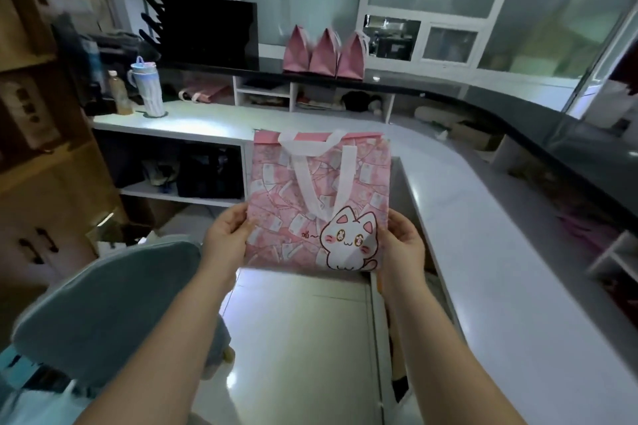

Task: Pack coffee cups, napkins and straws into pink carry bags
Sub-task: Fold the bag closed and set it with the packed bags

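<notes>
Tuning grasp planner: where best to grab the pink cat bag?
Probably the lower side edges, pinched from either side as the left hand and right hand do: the pink cat bag is folded flat, and its white handles lie limp against it.

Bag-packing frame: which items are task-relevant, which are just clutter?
Job: flat pink cat bag, gripped by left hand and right hand; three standing pink bags on the dark counter.
Lying about: tumbler, bottle, black monitor, grey chair.

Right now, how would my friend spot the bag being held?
Find the long white counter. Before it, the left hand and right hand hold a flat pink bag. Unlike the three pink bags standing on the black ledge, it shows a white cat.
</notes>
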